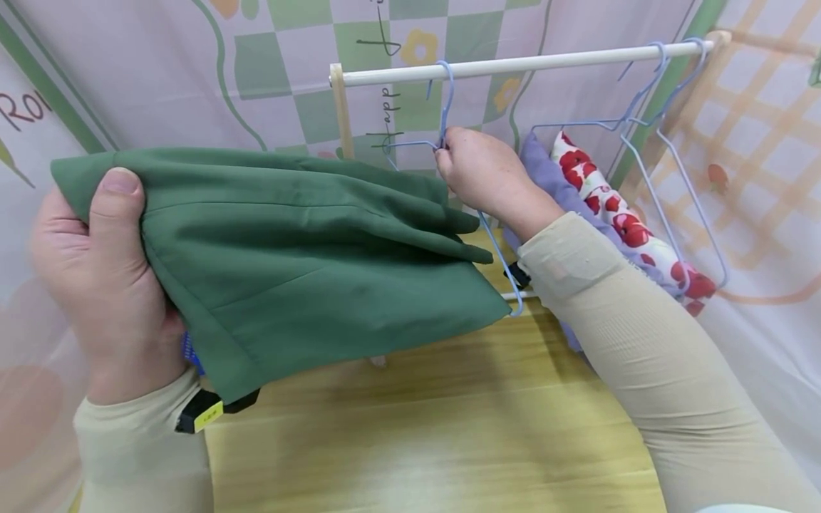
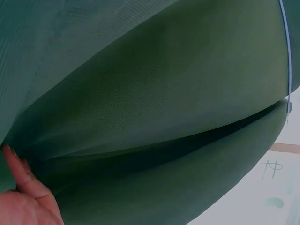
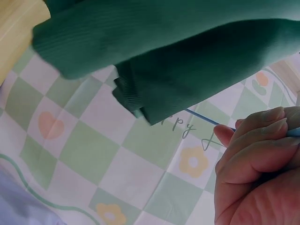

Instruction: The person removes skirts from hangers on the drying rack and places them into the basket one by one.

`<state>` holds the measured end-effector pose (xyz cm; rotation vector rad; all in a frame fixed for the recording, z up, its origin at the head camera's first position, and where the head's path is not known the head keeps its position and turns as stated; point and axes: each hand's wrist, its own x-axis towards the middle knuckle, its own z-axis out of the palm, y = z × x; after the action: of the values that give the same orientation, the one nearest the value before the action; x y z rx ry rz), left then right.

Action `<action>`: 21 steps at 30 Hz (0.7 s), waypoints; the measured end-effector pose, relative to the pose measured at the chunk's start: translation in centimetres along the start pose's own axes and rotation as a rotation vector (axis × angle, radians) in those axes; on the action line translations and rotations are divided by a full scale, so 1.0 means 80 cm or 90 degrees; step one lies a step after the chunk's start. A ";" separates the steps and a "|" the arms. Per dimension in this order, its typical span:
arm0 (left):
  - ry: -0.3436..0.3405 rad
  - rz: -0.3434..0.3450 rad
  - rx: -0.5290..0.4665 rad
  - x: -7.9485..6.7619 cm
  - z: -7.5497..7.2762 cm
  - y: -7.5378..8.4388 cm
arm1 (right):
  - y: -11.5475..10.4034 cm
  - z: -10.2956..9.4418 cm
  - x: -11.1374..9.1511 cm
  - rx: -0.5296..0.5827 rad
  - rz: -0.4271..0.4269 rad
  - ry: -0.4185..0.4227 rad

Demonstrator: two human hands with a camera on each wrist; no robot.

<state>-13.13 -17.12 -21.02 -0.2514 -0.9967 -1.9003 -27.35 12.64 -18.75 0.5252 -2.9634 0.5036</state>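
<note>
A green garment (image 1: 308, 249) with sewn seams stretches sideways, lifted above the wooden table; its exact kind is unclear. My left hand (image 1: 109, 278) grips its left end, thumb on top and fingers underneath. With my right hand (image 1: 484, 167) I pinch a blue wire hanger (image 1: 447, 100) at its neck, just below the hook, which loops over the white rail. The hanger's lower corner shows at the garment's right end; the garment hides most of the rest. In the left wrist view, the garment's green folds (image 2: 154, 79) fill most of the picture, with a thin hanger wire (image 2: 287, 47) at the right.
The white rail (image 1: 545, 64) runs across the back on wooden posts. On its right side hang more blue hangers (image 1: 673, 171), beside a lavender cloth (image 1: 545, 171) and a red-flowered white cloth (image 1: 631, 228). A wooden tabletop (image 1: 417, 427) lies below; printed curtains surround it.
</note>
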 end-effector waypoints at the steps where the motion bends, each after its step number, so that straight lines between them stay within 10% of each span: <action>1: 0.003 0.001 -0.006 0.001 -0.001 0.001 | 0.000 0.000 0.000 -0.001 0.000 0.000; 21: 0.026 0.008 -0.067 0.008 -0.017 0.013 | 0.002 0.003 0.004 -0.020 -0.003 0.013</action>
<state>-12.34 -18.77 -21.02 -0.2783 -0.8683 -1.9418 -27.74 12.60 -18.98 0.5199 -2.9449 0.4592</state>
